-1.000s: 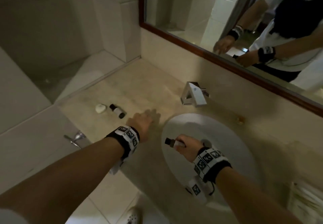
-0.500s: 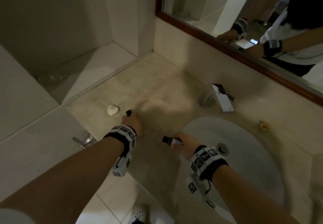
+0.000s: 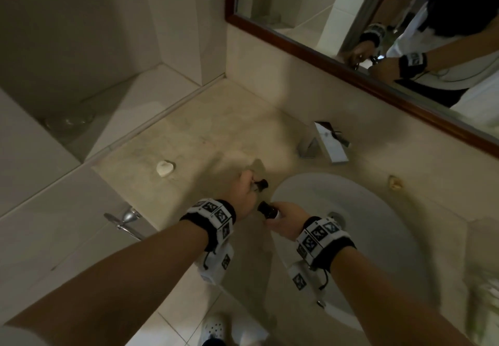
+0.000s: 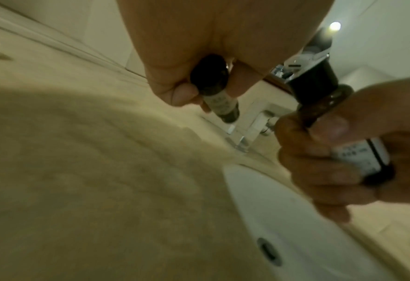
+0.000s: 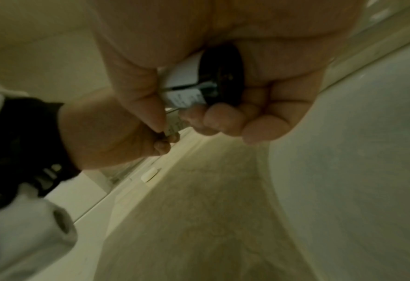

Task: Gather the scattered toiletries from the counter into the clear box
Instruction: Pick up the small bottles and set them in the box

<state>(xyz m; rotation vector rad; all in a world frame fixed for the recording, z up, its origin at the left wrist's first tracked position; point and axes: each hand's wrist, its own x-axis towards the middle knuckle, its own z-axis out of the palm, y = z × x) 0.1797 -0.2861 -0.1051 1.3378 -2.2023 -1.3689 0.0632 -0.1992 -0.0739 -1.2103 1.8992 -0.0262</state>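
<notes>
My left hand [image 3: 244, 197] grips a small dark bottle [image 3: 259, 185] with a white label, lifted just above the beige counter [image 3: 216, 140]; the same bottle [image 4: 217, 91] shows in the left wrist view. My right hand [image 3: 286, 221] holds a second small bottle [image 3: 267, 209] with a black cap, at the left rim of the sink; its label shows between my fingers [image 5: 189, 83]. The two hands are close together. A white soap bar [image 3: 164, 168] lies on the counter to the left. The clear box is not in view.
A white round sink [image 3: 364, 224] sits at the right with a chrome tap [image 3: 328, 143] behind it. A small yellowish object [image 3: 394, 182] lies beside the sink. A mirror [image 3: 351, 8] hangs above. A chrome handle [image 3: 125, 218] sticks out below the counter's left edge.
My left hand reached to the bottle beside the soap, took hold of it and carried it right toward my right hand. The right hand kept its bottle.
</notes>
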